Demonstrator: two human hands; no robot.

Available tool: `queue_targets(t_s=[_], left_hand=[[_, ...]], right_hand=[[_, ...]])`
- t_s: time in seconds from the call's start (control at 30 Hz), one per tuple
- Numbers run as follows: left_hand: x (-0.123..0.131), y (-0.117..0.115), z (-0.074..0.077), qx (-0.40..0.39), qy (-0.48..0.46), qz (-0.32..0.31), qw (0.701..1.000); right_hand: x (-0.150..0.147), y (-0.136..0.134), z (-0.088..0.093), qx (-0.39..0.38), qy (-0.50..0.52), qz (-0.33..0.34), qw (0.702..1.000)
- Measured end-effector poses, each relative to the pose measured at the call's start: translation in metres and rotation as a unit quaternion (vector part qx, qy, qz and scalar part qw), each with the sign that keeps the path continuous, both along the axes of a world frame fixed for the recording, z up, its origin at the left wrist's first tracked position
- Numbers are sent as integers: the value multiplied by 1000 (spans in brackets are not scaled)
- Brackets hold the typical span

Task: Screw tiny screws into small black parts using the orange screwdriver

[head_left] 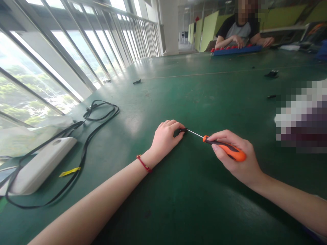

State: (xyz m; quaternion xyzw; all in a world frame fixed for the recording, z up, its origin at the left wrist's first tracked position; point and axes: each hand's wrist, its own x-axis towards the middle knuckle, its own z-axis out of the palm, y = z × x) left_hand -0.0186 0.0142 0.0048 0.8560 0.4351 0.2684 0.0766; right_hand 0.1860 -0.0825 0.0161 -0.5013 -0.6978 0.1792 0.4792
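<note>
Near the middle of the green table [163,98], my left hand [167,136] pinches a small black part [183,130] between thumb and fingers. Most of that part is hidden by the fingers, so its kind does not show. My right hand [237,160] is wrapped around the orange and black handle of a screwdriver [227,148]. The thin metal shaft slants left and away from me, and its tip meets the black part at my left fingertips. A red cord bracelet [144,164] circles my left wrist.
Left lie a white power strip [43,166], a looped black cable [88,143] with a yellow tag [69,172], and a plastic bag [30,137]. Small black pieces [137,81] [272,74] lie farther off. Across the table a person [240,34] handles a blue tray [236,50] with red items. Railing borders the left.
</note>
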Motion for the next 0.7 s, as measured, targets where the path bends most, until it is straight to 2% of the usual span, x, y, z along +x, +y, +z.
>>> queue_targets(t_s=[0.43,0.7], left_hand=[[-1,0,-2,-4,-57,-22,998],[-1,0,-3,-6,-63,-52,997]], right_hand=[[0,0,2,2,-10,-9,1000],[-3,0,4,37,1,-33,999]])
